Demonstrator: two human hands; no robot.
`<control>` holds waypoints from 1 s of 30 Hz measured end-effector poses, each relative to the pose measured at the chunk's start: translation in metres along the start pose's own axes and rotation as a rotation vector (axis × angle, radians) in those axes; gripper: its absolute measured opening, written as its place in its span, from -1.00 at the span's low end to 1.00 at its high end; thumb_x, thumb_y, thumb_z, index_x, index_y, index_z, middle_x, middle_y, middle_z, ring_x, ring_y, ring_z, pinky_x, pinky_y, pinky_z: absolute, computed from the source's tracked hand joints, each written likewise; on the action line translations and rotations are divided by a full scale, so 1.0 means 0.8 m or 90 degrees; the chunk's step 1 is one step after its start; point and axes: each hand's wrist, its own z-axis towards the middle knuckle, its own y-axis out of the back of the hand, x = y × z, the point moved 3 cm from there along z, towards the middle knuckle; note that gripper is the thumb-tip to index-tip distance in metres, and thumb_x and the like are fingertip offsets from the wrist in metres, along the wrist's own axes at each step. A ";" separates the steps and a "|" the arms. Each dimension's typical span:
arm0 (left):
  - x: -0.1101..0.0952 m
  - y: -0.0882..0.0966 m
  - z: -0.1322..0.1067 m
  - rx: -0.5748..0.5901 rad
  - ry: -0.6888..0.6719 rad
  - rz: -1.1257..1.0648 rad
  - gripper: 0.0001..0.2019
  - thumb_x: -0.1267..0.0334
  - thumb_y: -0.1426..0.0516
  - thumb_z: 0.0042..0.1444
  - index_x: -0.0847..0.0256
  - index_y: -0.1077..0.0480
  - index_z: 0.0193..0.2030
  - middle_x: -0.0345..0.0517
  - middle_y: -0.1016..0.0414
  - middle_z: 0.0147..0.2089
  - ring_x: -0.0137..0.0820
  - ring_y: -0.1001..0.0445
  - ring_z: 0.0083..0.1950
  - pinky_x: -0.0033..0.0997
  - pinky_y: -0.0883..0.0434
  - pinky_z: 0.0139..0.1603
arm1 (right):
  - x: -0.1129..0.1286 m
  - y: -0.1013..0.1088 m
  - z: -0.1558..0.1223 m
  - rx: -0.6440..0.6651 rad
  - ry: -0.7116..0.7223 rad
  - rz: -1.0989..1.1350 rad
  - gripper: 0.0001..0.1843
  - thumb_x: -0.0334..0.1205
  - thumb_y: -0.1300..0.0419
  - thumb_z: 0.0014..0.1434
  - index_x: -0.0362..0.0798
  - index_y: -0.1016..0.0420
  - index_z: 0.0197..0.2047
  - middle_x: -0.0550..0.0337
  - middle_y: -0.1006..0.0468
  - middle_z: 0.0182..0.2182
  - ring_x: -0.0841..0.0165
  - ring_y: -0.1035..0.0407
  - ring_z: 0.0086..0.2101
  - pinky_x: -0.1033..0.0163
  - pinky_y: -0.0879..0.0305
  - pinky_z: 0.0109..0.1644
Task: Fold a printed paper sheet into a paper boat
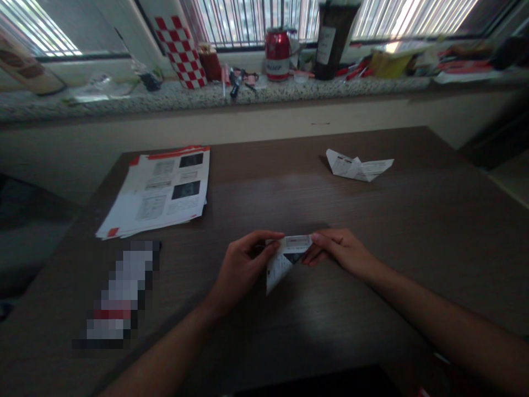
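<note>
A small folded piece of printed paper point(285, 258), shaped like a downward triangle, is held just above the brown table point(413, 231) near its front middle. My left hand point(242, 270) pinches the paper's left side with thumb and fingers. My right hand point(341, 251) grips its right upper edge, fingers curled. A finished paper boat point(357, 166) sits on the table at the far right, well away from both hands.
A stack of printed sheets point(159, 193) lies at the left of the table, a blurred flat object point(119, 298) in front of it. The stone windowsill point(165, 99) behind holds a red can point(277, 54), a dark bottle point(333, 36), a checked carton point(182, 49) and clutter.
</note>
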 end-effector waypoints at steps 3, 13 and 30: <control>-0.003 0.001 0.000 0.004 -0.009 0.007 -0.84 0.24 -0.27 0.31 0.09 -0.65 -0.01 -0.14 -0.71 -0.12 -0.34 -0.62 -0.16 -0.41 -0.48 -0.20 | -0.001 0.002 -0.001 0.014 -0.008 0.007 -0.53 0.16 -0.23 0.37 -0.09 -0.71 -0.24 0.03 -0.74 -0.34 0.32 -0.66 -0.34 0.24 -0.61 -0.20; -0.011 -0.004 -0.002 0.078 -0.037 0.078 -0.84 0.24 -0.25 0.33 0.10 -0.65 -0.02 -0.15 -0.70 -0.14 -0.34 -0.60 -0.18 -0.40 -0.44 -0.19 | 0.004 -0.006 -0.003 0.019 0.011 -0.176 -0.65 0.08 -0.31 0.33 -0.03 -0.71 -0.10 0.14 -0.71 -0.25 0.35 -0.60 -0.29 0.29 -0.53 -0.23; -0.008 -0.011 -0.001 0.032 0.044 -0.095 -0.74 0.17 -0.32 0.25 0.20 -0.51 0.02 -0.06 -0.63 -0.13 -0.31 -0.60 -0.13 -0.37 -0.53 -0.16 | 0.013 -0.013 -0.008 -0.069 0.061 -0.272 -0.62 0.08 -0.23 0.38 -0.03 -0.69 -0.28 0.17 -0.66 -0.43 0.33 -0.54 -0.41 0.26 -0.42 -0.31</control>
